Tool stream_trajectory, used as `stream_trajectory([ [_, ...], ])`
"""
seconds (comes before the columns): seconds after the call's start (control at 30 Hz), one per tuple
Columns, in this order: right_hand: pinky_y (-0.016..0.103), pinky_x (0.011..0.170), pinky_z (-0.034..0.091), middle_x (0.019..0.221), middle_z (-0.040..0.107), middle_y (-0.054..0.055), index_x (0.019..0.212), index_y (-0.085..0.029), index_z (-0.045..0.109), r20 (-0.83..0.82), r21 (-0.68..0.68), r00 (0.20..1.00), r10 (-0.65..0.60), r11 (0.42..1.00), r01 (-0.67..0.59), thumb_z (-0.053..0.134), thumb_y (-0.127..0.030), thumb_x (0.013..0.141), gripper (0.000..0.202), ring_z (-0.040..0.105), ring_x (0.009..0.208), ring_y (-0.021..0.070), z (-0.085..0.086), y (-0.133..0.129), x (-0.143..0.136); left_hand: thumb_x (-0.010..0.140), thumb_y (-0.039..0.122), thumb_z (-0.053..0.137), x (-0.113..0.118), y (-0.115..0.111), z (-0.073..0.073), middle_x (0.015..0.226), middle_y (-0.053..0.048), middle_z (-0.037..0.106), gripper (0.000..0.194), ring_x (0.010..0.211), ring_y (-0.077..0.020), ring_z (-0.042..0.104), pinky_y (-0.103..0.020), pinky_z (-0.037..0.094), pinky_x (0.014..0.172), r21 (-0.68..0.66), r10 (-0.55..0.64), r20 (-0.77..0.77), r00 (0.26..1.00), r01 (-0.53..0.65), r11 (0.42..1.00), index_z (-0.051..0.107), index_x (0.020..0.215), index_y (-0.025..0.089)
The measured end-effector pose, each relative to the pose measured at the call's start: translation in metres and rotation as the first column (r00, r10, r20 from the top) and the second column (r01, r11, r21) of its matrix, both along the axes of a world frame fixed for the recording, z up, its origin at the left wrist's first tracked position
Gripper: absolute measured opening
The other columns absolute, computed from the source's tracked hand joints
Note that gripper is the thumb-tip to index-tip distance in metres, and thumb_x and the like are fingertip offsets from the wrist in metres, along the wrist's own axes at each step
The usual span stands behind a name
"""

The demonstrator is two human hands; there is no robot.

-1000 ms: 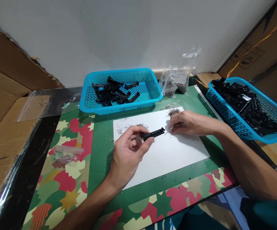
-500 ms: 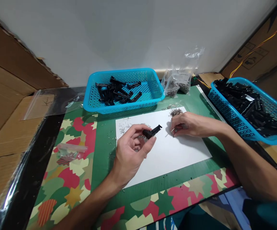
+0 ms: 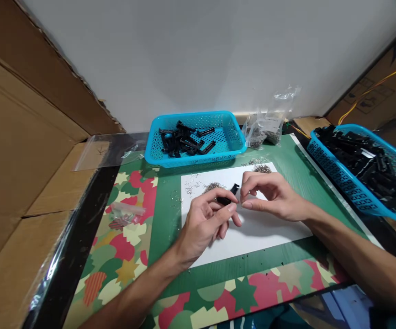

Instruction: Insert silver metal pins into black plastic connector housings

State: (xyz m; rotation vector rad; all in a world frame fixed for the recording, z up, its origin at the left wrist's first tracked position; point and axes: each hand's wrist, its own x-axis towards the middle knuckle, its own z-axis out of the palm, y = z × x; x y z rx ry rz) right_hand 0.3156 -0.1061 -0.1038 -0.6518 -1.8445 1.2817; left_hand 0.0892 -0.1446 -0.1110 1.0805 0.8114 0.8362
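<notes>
My left hand (image 3: 203, 221) grips a small black plastic part (image 3: 234, 188) between thumb and fingers, over a white sheet of paper (image 3: 256, 237). Part of the black piece is covered by the fingers. Close beside its right end, my right hand (image 3: 273, 196) is closed in a pinch, the thumb and fingertips almost at the left fingers. Whatever the pinch holds is too small to make out. On the paper lie a dark heap of tiny metal pieces (image 3: 214, 186) behind the left hand and another metal heap (image 3: 262, 168) behind the right.
A blue basket (image 3: 198, 162) with several black parts stands at the back. At the right, another blue basket (image 3: 341, 189) is piled with black parts. Clear bags (image 3: 272, 132) of small metal pieces lean by the wall. A small plastic bag (image 3: 127, 212) lies left on the patterned mat.
My right hand has risen from the paper beside the metal heap and come left to the black part. The left hand has turned the part slightly. The camera view has shifted.
</notes>
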Motion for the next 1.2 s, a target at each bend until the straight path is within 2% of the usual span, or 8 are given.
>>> stream_trajectory([
  [0.13, 0.032, 0.077, 0.045, 0.088, 0.063, 0.002, 0.095, -0.02, 0.077, -0.061, 0.024, 0.998, -0.021, 0.999, 0.022, 0.078, -0.02, 0.095, 0.001, 0.058, 0.084, 0.0156, -0.004, -0.005, -0.006, 0.095, 0.046, 0.076, 0.002, -0.003, 0.0, 0.069, -0.002, 0.075, 0.032, 0.039, -0.0053, 0.051, -0.013, 0.033, 0.036, -0.059, -0.093, 0.035, 0.995, 0.095, 0.994, 0.062, 0.102, 0.018],
  [0.37, 0.032, 0.073, 0.047, 0.086, 0.066, 0.002, 0.1, -0.023, 0.084, -0.021, 0.083, 0.999, -0.046, 0.995, 0.048, 0.078, -0.017, 0.094, 0.01, 0.061, 0.081, 0.0154, -0.002, -0.01, -0.005, 0.089, 0.04, 0.084, 0.004, -0.003, 0.0, 0.062, 0.0, 0.072, 0.034, 0.039, -0.0045, 0.049, -0.012, 0.035, 0.037, -0.04, -0.069, 0.065, 0.996, 0.071, 0.997, 0.062, 0.1, 0.016],
  [0.53, 0.031, 0.067, 0.047, 0.079, 0.065, 0.001, 0.104, -0.024, 0.085, -0.023, 0.174, 0.994, -0.103, 0.979, 0.105, 0.082, -0.019, 0.091, 0.014, 0.059, 0.074, 0.0148, 0.001, -0.012, -0.006, 0.091, 0.043, 0.082, 0.003, -0.003, 0.0, 0.057, 0.001, 0.07, 0.035, 0.038, -0.0046, 0.047, -0.012, 0.034, 0.037, -0.021, -0.037, 0.073, 0.997, 0.039, 0.999, 0.06, 0.097, 0.016],
  [0.67, 0.03, 0.064, 0.046, 0.074, 0.066, 0.001, 0.101, -0.024, 0.086, -0.031, 0.239, 0.99, -0.137, 0.961, 0.14, 0.08, -0.021, 0.093, 0.01, 0.058, 0.07, 0.0147, 0.004, -0.015, -0.008, 0.091, 0.045, 0.082, 0.003, -0.003, -0.001, 0.057, 0.001, 0.069, 0.037, 0.038, -0.0045, 0.047, -0.013, 0.034, 0.038, -0.027, -0.06, 0.072, 0.996, 0.062, 0.998, 0.06, 0.096, 0.016],
  [0.87, 0.032, 0.066, 0.047, 0.077, 0.07, 0.002, 0.099, -0.023, 0.084, -0.032, 0.223, 0.979, -0.2, 0.954, 0.202, 0.078, -0.019, 0.094, 0.01, 0.059, 0.072, 0.0163, 0.004, -0.017, -0.01, 0.095, 0.054, 0.074, 0.002, -0.003, -0.001, 0.062, -0.002, 0.072, 0.04, 0.038, -0.006, 0.048, -0.014, 0.032, 0.037, -0.066, -0.112, 0.113, 0.987, 0.12, 0.991, 0.058, 0.1, 0.018],
  [0.97, 0.032, 0.066, 0.048, 0.077, 0.071, 0.002, 0.101, -0.024, 0.084, -0.034, 0.29, 0.977, -0.212, 0.933, 0.213, 0.077, -0.016, 0.094, 0.013, 0.059, 0.071, 0.0163, 0.005, -0.016, -0.009, 0.1, 0.055, 0.066, 0.002, -0.003, -0.002, 0.063, -0.002, 0.072, 0.038, 0.038, -0.0058, 0.048, -0.015, 0.031, 0.037, -0.102, -0.114, 0.147, 0.983, 0.129, 0.986, 0.058, 0.1, 0.018],
  [1.2, 0.034, 0.067, 0.046, 0.076, 0.068, 0.002, 0.107, -0.026, 0.083, 0.02, 0.479, 0.966, -0.259, 0.85, 0.219, 0.074, -0.013, 0.095, 0.019, 0.058, 0.071, 0.0169, 0.007, -0.015, -0.008, 0.1, 0.049, 0.069, 0.001, -0.001, 0.0, 0.062, 0.0, 0.07, 0.033, 0.04, -0.0046, 0.046, -0.013, 0.033, 0.039, -0.107, -0.099, 0.144, 0.985, 0.115, 0.988, 0.059, 0.099, 0.018],
])
